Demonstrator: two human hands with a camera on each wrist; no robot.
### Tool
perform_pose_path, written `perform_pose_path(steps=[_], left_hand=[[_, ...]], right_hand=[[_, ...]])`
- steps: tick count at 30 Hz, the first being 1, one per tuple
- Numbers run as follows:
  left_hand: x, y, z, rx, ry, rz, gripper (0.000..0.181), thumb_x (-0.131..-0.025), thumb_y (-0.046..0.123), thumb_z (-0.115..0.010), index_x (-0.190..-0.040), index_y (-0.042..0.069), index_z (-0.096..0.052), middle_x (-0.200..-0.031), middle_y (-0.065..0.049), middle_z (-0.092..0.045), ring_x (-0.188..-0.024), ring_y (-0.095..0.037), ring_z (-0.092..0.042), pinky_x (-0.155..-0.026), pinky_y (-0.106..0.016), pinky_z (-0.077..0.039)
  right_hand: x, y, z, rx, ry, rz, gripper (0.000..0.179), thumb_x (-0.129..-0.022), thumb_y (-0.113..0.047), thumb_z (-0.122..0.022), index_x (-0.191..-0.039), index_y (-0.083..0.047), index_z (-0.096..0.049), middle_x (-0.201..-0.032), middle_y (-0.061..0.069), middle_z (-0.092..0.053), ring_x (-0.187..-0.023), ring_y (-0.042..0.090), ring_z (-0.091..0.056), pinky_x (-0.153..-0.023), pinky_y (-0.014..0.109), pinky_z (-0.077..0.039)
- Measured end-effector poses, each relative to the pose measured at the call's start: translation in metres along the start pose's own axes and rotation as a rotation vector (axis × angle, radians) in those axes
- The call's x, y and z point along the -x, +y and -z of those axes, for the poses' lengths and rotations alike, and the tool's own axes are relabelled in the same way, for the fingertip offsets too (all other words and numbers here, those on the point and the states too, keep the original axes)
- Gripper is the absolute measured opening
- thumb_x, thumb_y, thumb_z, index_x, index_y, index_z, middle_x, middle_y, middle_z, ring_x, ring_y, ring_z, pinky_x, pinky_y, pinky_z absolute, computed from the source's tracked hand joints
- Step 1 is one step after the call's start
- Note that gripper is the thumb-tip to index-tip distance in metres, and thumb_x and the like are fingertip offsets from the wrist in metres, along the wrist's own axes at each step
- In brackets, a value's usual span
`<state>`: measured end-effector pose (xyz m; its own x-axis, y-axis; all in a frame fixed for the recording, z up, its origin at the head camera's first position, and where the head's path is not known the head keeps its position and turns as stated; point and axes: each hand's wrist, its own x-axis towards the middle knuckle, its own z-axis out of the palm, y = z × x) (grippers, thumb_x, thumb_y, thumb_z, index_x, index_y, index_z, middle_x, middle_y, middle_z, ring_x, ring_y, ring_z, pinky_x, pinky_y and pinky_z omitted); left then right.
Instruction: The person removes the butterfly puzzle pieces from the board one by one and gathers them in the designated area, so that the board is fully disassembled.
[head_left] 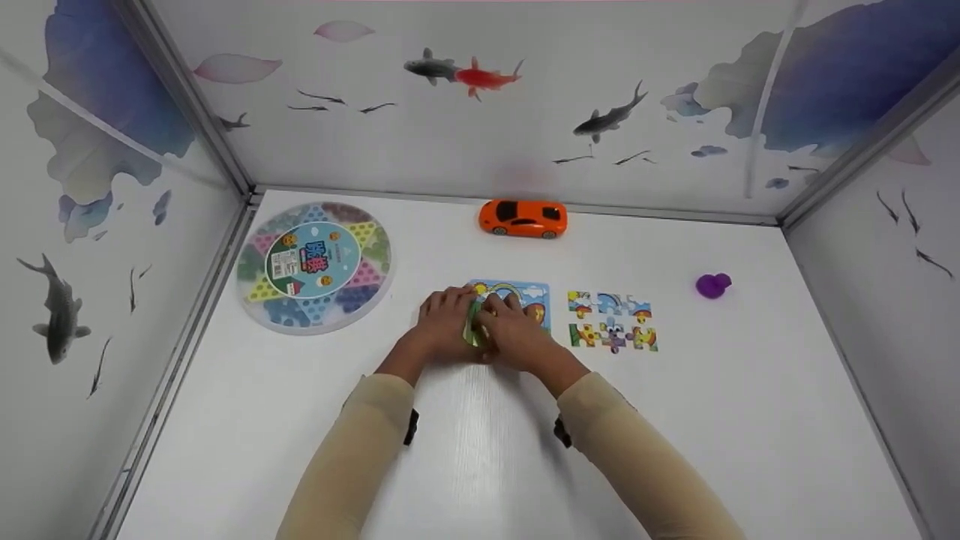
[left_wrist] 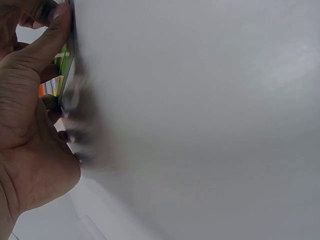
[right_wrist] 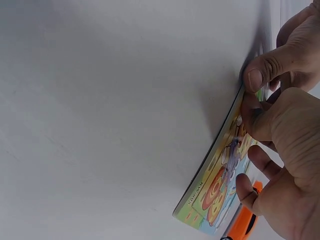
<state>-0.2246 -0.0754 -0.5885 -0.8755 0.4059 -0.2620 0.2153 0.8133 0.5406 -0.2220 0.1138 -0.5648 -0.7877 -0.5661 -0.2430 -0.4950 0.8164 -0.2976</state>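
A colourful cartoon jigsaw board (head_left: 537, 292) lies on the white table, partly hidden under both hands. The left hand (head_left: 446, 328) grips the board's near left part, its thumb along the near edge in the left wrist view and its fingers over the left side. Close beside it, the right hand (head_left: 519, 339) is over the board, thumb and forefinger bent together near the left thumb. In the right wrist view its other fingers (right_wrist: 262, 162) stand apart above the printed picture. I cannot tell whether the right fingertips pinch a piece. Loose jigsaw pieces (head_left: 610, 304) lie in two rows right of the board.
An orange toy car (head_left: 523, 219) stands by the back wall. At the left is a round Chinese checkers set (head_left: 313, 268) with coloured compartments. A small purple object (head_left: 712, 286) sits at the right. Printed panels (head_left: 480, 135) enclose the table's back and sides.
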Motion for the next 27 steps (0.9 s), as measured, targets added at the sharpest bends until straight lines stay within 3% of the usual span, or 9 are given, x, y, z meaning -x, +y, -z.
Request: perform_pose_path(steps=[10, 18, 27], left_hand=[[-0.009, -0.009, -0.01, 0.038, 0.003, 0.022, 0.12, -0.084, 0.061, -0.089, -0.175, 0.013, -0.027, -0.182, -0.012, -0.023, -0.164, -0.043, -0.019, -0.137, -0.067, -0.013], [-0.012, -0.01, -0.011, 0.044, -0.004, 0.04, 0.126, -0.081, 0.069, -0.088, -0.176, 0.017, -0.025, -0.183, -0.011, -0.022, -0.165, -0.042, -0.019, -0.137, -0.066, -0.012], [-0.011, -0.008, -0.01, 0.038, -0.012, 0.045, 0.125, -0.081, 0.064, -0.091, -0.176, 0.017, -0.025, -0.183, -0.011, -0.021, -0.166, -0.042, -0.018, -0.138, -0.066, -0.011]], right_hand=[[-0.001, 0.001, -0.005, 0.022, 0.026, 0.04, 0.053, -0.098, -0.02, -0.086, -0.146, -0.01, -0.065, -0.148, 0.013, -0.053, -0.132, 0.037, -0.055, -0.114, 0.05, -0.055], [-0.002, 0.001, -0.007, 0.029, 0.028, 0.041, 0.058, -0.098, -0.023, -0.087, -0.148, -0.009, -0.062, -0.151, 0.014, -0.051, -0.131, 0.039, -0.056, -0.112, 0.051, -0.056], [0.001, -0.001, -0.01, 0.078, 0.065, 0.044, 0.062, -0.098, -0.029, -0.087, -0.149, -0.008, -0.06, -0.151, 0.015, -0.052, -0.129, 0.041, -0.058, -0.114, 0.052, -0.056]])
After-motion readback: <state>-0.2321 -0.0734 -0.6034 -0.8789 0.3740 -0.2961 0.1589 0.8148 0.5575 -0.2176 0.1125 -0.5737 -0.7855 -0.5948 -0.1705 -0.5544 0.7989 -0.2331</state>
